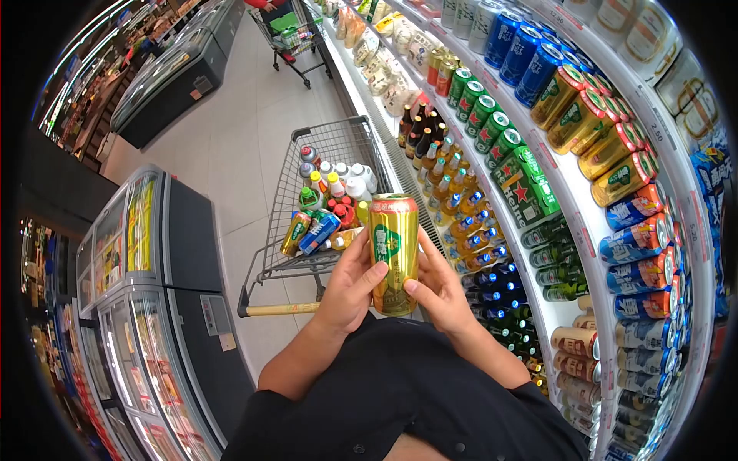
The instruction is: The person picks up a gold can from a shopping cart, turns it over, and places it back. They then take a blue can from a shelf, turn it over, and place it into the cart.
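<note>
Upright in front of my chest is a gold beer can [394,257] with a red top rim and a green label. My left hand [350,280] is wrapped around its left side, the thumb pressed on the front. On the other side my right hand [440,288] grips it too, thumb low on the can. Just beyond stands a wire shopping cart [280,169]. Several bottles [338,184] with white, yellow, green and red caps lie and stand in it, along with a blue can [320,233] and another gold can [295,233].
Shelves to the right carry blue cans [516,54], green cans [492,127], gold cans [588,123] and glass bottles [461,207]. Glass-topped freezers [188,230] line the left side. Farther up the aisle, a person in red stands by another cart [290,34].
</note>
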Available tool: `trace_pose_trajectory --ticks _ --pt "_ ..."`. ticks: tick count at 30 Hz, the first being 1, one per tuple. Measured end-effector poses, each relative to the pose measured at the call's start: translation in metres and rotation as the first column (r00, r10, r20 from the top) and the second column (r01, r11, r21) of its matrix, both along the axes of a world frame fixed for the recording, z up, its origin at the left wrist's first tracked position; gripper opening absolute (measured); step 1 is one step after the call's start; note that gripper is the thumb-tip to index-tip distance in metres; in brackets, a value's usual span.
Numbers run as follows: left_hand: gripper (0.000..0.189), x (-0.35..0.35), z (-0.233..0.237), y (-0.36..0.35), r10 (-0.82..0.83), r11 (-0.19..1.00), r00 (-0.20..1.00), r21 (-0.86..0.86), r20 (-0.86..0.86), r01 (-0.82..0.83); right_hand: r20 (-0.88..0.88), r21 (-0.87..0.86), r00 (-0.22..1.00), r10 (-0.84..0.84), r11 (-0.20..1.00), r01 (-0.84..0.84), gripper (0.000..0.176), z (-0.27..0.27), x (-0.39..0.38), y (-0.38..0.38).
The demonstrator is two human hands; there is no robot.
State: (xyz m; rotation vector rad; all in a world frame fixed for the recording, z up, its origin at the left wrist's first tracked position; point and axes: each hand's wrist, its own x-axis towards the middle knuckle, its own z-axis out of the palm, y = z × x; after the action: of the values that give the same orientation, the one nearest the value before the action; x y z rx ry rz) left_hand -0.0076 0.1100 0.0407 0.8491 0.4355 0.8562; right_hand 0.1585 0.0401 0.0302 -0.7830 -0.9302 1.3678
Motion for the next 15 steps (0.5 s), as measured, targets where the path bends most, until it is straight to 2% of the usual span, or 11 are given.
trace_pose_trajectory --ticks 15 --pt "0.068 -0.0037 -0.0047 -0.0042 0.052 0.999 0.999 -0.011 -0.001 -0.052 0.018 -0.013 1.0 0.002 1.0 -0.002 0.088 -0.002 -0.0088 0.0012"
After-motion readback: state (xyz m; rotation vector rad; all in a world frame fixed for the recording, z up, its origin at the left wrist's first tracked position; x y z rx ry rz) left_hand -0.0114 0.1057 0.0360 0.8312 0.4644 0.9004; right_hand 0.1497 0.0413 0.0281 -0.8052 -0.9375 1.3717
